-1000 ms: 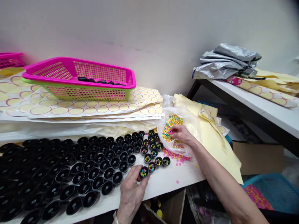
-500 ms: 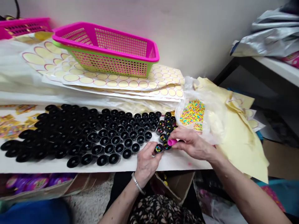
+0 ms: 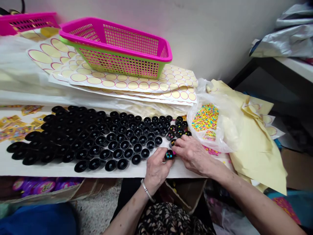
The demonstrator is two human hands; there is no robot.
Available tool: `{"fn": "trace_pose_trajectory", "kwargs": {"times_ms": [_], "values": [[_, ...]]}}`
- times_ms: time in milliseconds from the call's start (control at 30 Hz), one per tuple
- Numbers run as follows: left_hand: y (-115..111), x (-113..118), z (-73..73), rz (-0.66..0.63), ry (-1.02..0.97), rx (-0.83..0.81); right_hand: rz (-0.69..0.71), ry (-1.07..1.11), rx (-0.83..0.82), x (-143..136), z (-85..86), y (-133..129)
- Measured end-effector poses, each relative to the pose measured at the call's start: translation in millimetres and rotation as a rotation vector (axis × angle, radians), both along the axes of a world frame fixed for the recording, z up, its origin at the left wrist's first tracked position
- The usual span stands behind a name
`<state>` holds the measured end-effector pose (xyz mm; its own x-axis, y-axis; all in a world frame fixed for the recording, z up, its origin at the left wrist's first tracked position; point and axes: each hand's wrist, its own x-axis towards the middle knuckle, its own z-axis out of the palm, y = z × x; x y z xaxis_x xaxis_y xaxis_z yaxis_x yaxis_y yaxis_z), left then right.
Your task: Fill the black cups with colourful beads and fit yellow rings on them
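Note:
My left hand (image 3: 157, 167) is closed around a small round black cup (image 3: 169, 154) that has a few coloured beads in it. Close against it, my right hand (image 3: 192, 153) has its fingers bent over a small pink cup-like piece, of which only a sliver shows by the fingertips. Behind the hands stand several black cups with coloured beads (image 3: 171, 128). To the left spread many black cups (image 3: 124, 144) with no beads visible inside. An open plastic bag of coloured beads (image 3: 205, 117) lies beyond my right hand.
A pink and green basket (image 3: 117, 58) sits on sheets of round stickers (image 3: 133, 85) at the back. Yellow paper (image 3: 256, 150) hangs over the table's right end. Pink pieces (image 3: 212, 150) lie by the bag. An open carton (image 3: 188, 192) stands below the table edge.
My right hand has moved slightly left and down, and turned over, so the pink piece is now mostly covered. My left hand keeps its cup, which is tilted more. The view has shifted a little.

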<state>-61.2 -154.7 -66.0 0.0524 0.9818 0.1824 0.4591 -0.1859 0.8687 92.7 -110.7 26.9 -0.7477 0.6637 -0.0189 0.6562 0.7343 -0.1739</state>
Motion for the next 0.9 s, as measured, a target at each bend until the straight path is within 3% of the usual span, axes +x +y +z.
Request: {"fn": "trace_pose_trajectory", "kwargs": {"times_ms": [67, 133, 233, 300, 367, 567, 767, 900], "values": [[0, 0, 0.9, -0.006, 0.003, -0.003, -0.055, 0.094, -0.02, 14, 4.3, 11], [0, -1, 1.7, -0.012, 0.007, -0.01, -0.211, 0.142, 0.019, 37, 7.3, 29], [0, -1, 0.8, 0.01, 0.016, -0.006, -0.56, -0.05, 0.119, 76, 4.7, 63], [0, -1, -2.3, 0.045, 0.023, 0.022, -0.708, -0.248, 0.112, 94, -2.6, 84], [0, -1, -7.1, 0.09, 0.025, 0.061, -0.741, -0.29, 0.031, 102, -13.3, 99], [2, -1, -18.5, 0.179, 0.011, 0.124, -0.696, 0.177, -0.228, 102, -40.8, 113], [5, -1, -14.8, 0.216, -0.044, 0.127, -0.748, 0.868, -0.512, 109, -38.6, 100], [5, -1, -12.9, 0.21, -0.05, 0.171, -0.746, 0.996, -0.561, 106, -34.6, 93]]}}
